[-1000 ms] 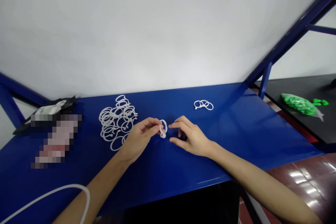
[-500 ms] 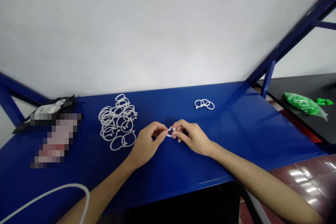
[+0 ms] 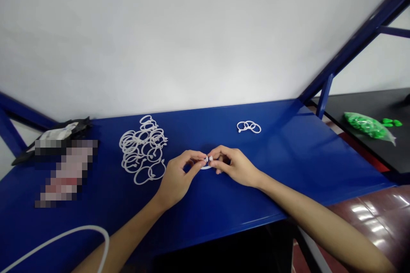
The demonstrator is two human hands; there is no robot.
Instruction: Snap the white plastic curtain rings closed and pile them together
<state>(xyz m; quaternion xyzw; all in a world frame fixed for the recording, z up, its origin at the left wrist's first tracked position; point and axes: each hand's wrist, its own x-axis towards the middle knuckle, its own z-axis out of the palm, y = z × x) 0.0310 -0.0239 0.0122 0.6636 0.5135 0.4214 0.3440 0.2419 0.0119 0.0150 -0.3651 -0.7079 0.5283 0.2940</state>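
Observation:
Between my two hands is a white plastic ring (image 3: 206, 167), its two knobbed ends close together at my fingertips. My left hand (image 3: 181, 175) pinches one end between thumb and forefinger. From the other side, my right hand (image 3: 235, 166) grips the opposite end the same way. Fingers cover much of the ring, and I cannot tell whether its ends touch. Left of my left hand lies a pile of similar white rings (image 3: 142, 175), several with small arrow-shaped ends. Farther back on the right sits a small group of overlapping white rings (image 3: 249, 126).
The blue table (image 3: 205, 217) meets a pale wall (image 3: 198, 42). A black plastic bag (image 3: 81, 126) and a blurred-out packet lie at left. A white cord (image 3: 80, 227) curves across the lower left. A bag of green pieces (image 3: 367, 126) rests on a black table (image 3: 333, 104).
The ring's two ends have come closer together as my left fingertips moved slightly right toward the right ones. The pile and the small group of rings stay put.

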